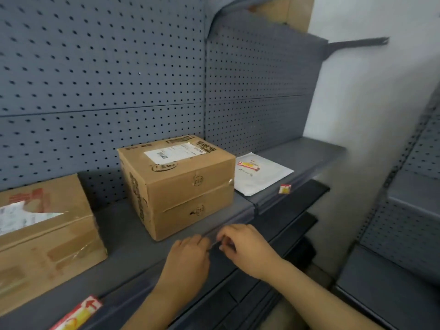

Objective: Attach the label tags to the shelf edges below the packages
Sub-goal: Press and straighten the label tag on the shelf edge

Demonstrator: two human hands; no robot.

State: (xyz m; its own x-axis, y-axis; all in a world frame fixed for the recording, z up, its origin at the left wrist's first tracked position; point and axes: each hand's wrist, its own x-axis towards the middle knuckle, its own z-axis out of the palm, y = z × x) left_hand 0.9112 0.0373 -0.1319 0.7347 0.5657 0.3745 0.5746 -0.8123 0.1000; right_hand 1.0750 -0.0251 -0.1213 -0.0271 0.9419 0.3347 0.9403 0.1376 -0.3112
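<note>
Left hand (188,257) and right hand (246,247) pinch a tag (214,244) at the shelf edge (142,272) below a barcoded box (181,184).

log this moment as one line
step: attaching tag | left hand + right hand: at shelf edge below cardboard box | held item: unclear | red-yellow tag on edge by white mailer
</note>
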